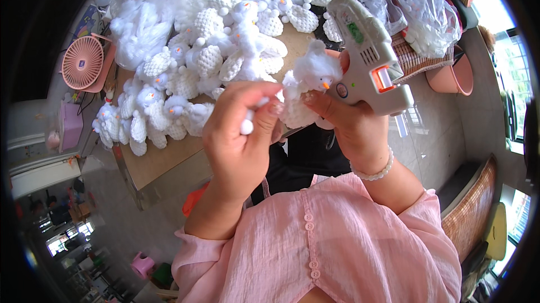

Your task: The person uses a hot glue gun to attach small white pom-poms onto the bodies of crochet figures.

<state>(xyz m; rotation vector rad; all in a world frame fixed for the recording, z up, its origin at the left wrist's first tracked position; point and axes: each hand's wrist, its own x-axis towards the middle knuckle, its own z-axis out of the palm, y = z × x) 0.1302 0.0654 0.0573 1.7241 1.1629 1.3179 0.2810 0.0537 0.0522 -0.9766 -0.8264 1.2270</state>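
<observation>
My right hand (354, 121) grips a white hot glue gun (367, 54), its nozzle pointing up and away. The same hand's thumb rests on a white snowman doll (318, 71) with a fluffy head, an orange nose and a knitted-looking body. At the doll's left side is my left hand (240, 134), thumb and forefinger pinched together by the body; what is between those fingertips is hidden. Small white pompoms (247, 127) sit in the curl of its fingers. Many similar white snowman dolls (211, 60) lie heaped on the table behind my left hand.
A brown table board (164, 161) lies under the dolls. Clear plastic bags (141, 33) stand behind at left, and a bag of small white balls (430, 16) is at right. A pink fan (82, 63) stands far left; a pink bin (453, 75) is at right.
</observation>
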